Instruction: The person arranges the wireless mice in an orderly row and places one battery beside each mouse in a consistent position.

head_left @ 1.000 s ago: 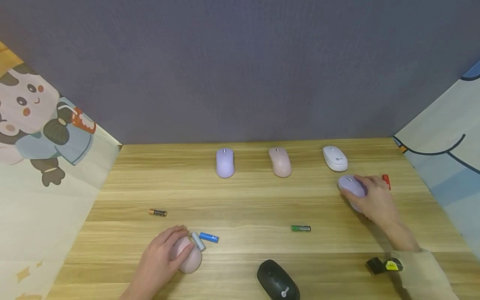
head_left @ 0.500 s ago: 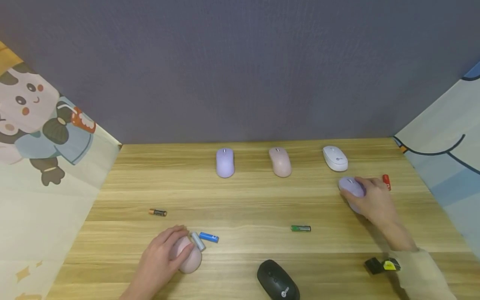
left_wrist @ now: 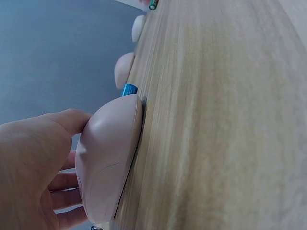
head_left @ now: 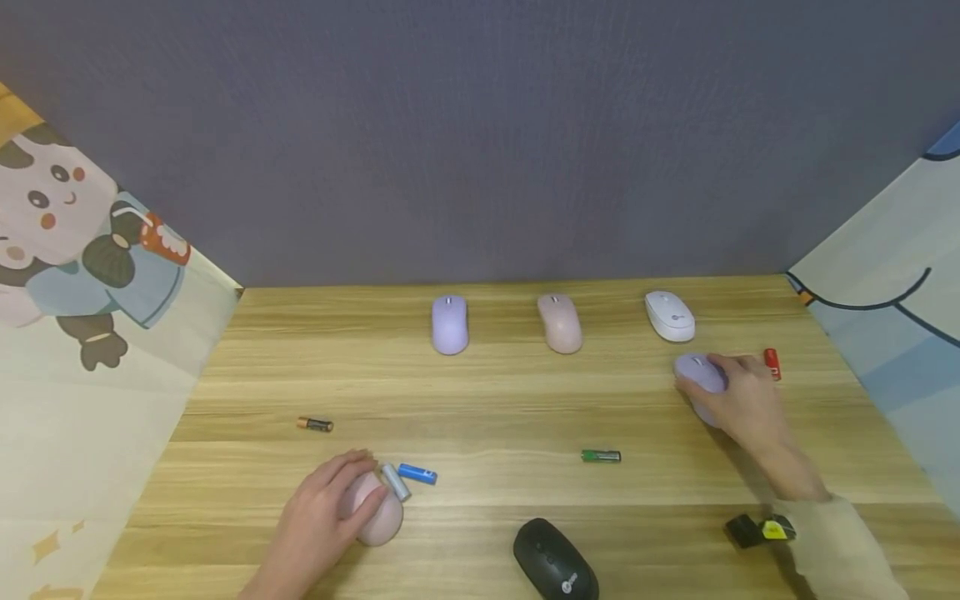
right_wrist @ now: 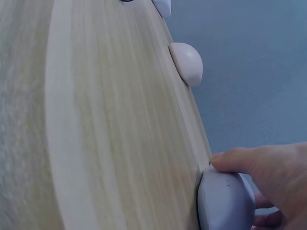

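Note:
At the front left, my left hand (head_left: 318, 508) holds a pink computer mouse (head_left: 386, 523) that rests on the wooden tabletop. In the left wrist view the thumb lies along one side of this mouse (left_wrist: 108, 153) and the fingers along the other. Beside it lie a silver battery (head_left: 396, 482) and a blue battery (head_left: 417, 474). Over on the right, my right hand (head_left: 753, 408) grips a light purple mouse (head_left: 697, 369) between thumb and fingers, covering part of it. A red battery (head_left: 772, 364) lies just beyond that hand.
Along the back stand another purple mouse (head_left: 450, 325), another pink mouse (head_left: 560, 323) and a white mouse (head_left: 670, 317). A black mouse (head_left: 555, 558) sits at the front. A green battery (head_left: 601, 457) and a black-and-copper battery (head_left: 315, 424) lie apart. A dark partition (head_left: 510, 150) rises behind.
My right wrist and sleeve have shifted slightly left, while the right hand stays on the purple mouse. The left hand keeps its place on the pink mouse.

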Demonstrator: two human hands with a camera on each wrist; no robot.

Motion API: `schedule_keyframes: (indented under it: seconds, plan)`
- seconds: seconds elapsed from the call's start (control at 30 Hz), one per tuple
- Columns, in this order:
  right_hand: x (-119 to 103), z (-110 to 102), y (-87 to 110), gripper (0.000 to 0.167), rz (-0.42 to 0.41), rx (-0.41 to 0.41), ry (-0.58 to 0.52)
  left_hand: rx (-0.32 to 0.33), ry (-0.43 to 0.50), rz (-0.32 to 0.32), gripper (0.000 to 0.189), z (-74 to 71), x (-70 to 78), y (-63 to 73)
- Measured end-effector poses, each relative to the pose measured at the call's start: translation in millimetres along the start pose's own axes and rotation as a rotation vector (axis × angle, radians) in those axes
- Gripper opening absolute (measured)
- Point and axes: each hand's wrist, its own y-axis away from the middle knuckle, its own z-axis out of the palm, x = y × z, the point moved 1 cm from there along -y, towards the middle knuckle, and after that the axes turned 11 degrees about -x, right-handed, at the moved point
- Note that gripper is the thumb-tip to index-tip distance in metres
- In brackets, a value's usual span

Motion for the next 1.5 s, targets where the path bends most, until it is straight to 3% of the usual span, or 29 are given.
schedule_keyframes:
  seconds: [0.47, 1.5]
  plan:
    - [-6.1, 0.7, -0.8, 0.078, 0.04, -0.029, 0.01, -0.004, 0.003, 0.006, 0.034, -0.3, -0.7, -0.8]
    - [-7.7, 1.8, 0.3, 0.074, 0.031, -0.025, 0.015, 0.009, 0.008, 0.018, 0.035, -0.7, -0.7, -0.8]
